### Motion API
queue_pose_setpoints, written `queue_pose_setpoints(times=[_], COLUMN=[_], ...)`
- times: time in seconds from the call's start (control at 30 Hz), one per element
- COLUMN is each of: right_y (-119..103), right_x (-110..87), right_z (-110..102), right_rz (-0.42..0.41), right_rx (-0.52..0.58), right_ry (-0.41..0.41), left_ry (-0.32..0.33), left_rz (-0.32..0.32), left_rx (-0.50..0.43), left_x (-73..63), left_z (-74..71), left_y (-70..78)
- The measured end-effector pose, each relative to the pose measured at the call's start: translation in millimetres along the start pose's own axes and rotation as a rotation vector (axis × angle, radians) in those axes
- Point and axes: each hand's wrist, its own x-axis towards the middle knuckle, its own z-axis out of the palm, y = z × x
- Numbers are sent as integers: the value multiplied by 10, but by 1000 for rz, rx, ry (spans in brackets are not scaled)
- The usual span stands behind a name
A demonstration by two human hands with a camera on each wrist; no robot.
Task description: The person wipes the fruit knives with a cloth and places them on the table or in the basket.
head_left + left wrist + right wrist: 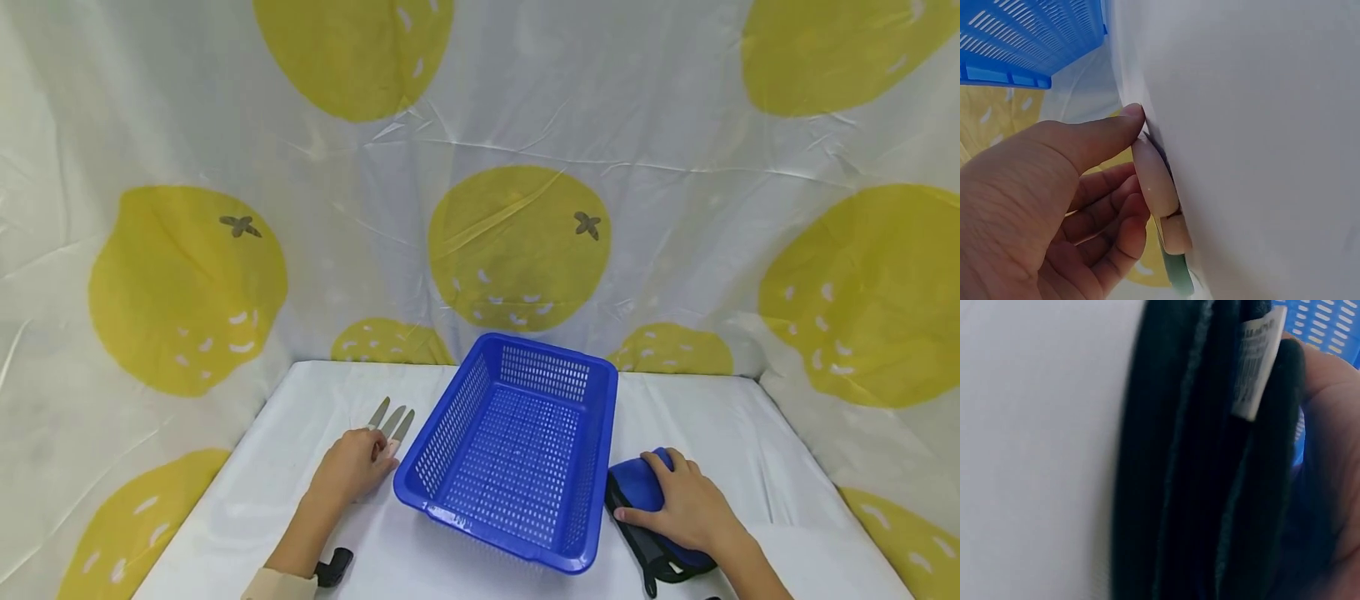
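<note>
Three table knives (395, 423) lie fanned on the white cloth, their blades pointing away. My left hand (352, 467) is at their handles. In the left wrist view, its thumb touches the end of a pale pink handle (1155, 178), and the curled fingers lie along the side. A beige handle (1175, 234) and a green handle (1176, 272) show below it. On the right, my right hand (686, 504) grips a blue oven mitt (633, 483) with dark trim and a hanging loop. Up close, dark padded edges (1200, 456) and a white label (1260, 362) are visible.
A blue plastic basket (506, 554) with perforated walls stands between the hands, with nothing inside. White cloth (322, 408) covers the table. Lemon-printed curtains (517, 108) rise behind it and at both sides.
</note>
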Motion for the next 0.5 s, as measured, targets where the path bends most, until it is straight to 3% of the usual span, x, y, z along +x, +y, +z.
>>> queue_pose_setpoints(times=[0.13, 0.27, 0.37, 0.5], right_y=[-31, -68, -83, -87], right_x=[-30, -45, -50, -45], right_z=[9, 13, 10, 5], right_rz=[8, 76, 125, 128], right_rx=[-14, 6, 45, 63], right_ry=[-20, -64, -67, -53], left_ry=[-1, -18, -25, -25], left_rz=[-8, -35, -47, -46], left_rx=[-8, -7, 2, 21], left_x=[13, 12, 3, -5], left_z=[-3, -21, -27, -19], left_y=[31, 75, 102, 103])
